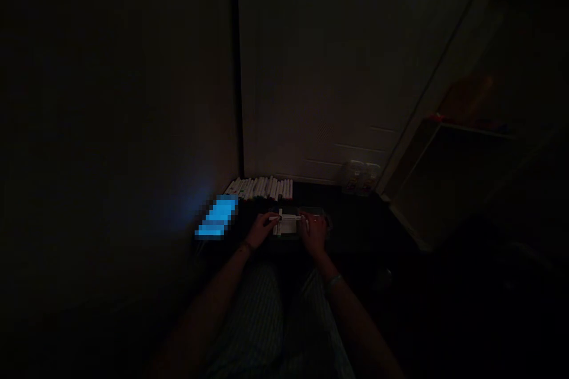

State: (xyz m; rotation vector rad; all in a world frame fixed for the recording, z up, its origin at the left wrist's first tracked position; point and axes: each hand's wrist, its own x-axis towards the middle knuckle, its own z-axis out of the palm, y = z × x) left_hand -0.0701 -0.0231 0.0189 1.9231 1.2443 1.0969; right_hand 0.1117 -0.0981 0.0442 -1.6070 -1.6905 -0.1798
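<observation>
This dim corner (240, 142) looks like a home, with plain walls (329, 71), a shelf (473, 129) and striped trousers (251, 314).

Held marker (290, 218): white, slim, gripped near both ends, lying nine to three o'clock over the case.
Case (316, 211): see-through, open, dimly lit.
White pieces (288, 228): inside the case, at six o'clock from the held marker.

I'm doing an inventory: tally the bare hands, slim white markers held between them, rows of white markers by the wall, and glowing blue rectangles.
Bare left hand and right hand: 2
Slim white marker, held: 1
Row of white markers, too dim to count singly: 1
Glowing blue rectangle: 1
Total: 5
</observation>
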